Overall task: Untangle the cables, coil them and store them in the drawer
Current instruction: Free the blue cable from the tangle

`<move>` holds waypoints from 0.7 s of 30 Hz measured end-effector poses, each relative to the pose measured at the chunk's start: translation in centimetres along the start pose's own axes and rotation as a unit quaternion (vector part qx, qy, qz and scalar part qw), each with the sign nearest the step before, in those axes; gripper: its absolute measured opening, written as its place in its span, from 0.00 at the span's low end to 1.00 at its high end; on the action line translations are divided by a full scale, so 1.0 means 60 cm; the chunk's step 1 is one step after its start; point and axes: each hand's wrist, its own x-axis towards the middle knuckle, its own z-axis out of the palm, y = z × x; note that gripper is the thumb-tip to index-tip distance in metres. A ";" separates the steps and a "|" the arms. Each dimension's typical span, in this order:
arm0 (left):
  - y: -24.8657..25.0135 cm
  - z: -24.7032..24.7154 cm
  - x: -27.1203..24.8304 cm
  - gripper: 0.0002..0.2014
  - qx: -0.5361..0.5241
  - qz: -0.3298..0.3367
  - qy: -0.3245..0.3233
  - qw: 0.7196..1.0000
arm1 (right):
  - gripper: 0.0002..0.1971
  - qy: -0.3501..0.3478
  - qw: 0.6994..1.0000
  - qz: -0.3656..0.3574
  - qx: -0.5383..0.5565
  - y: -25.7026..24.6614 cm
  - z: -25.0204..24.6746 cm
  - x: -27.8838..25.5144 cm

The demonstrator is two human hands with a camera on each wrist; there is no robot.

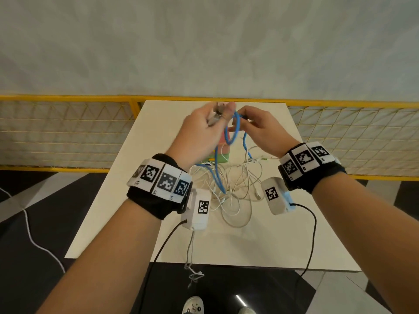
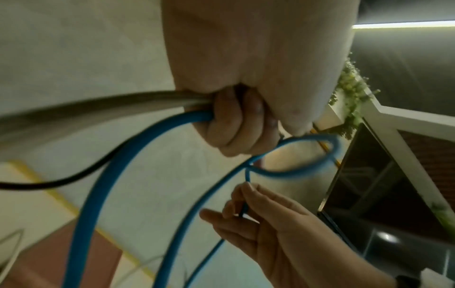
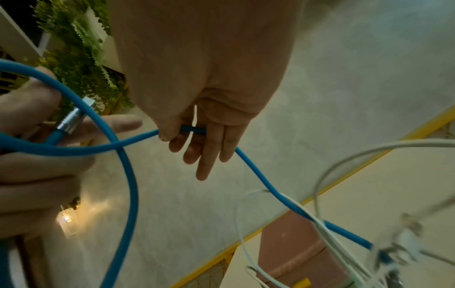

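Note:
A blue cable is lifted above the table in a small loop between both hands. My left hand grips its end with the silver plug, fingers curled round it. My right hand pinches the cable between thumb and forefinger, the other fingers hanging straight. The rest of the blue cable drops into a tangle of white cables on the white table. A small pink and green drawer box stands behind the tangle, mostly hidden by my hands.
A yellow mesh fence runs behind the table on both sides. Black leads from the wrist cameras hang over the table's near edge. A grey cord dangles off the front edge above dark floor.

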 end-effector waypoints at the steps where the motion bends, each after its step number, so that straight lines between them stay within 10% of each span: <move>1: 0.000 0.004 0.001 0.17 0.012 -0.016 -0.039 0.999 | 0.05 0.015 1.000 -0.009 -0.004 -0.003 0.001 0.003; 5: -0.016 0.010 0.009 0.18 0.091 -0.063 -0.139 0.984 | 0.04 0.065 0.997 -0.006 0.029 -0.005 0.002 0.009; 9: -0.029 0.020 0.014 0.16 0.043 -0.064 0.064 0.995 | 0.05 0.057 0.996 -0.027 0.061 -0.019 0.000 0.005; 21: 0.000 -0.015 0.025 0.10 -0.033 0.002 0.150 0.988 | 0.06 0.001 0.998 0.066 -0.018 0.033 -0.020 0.006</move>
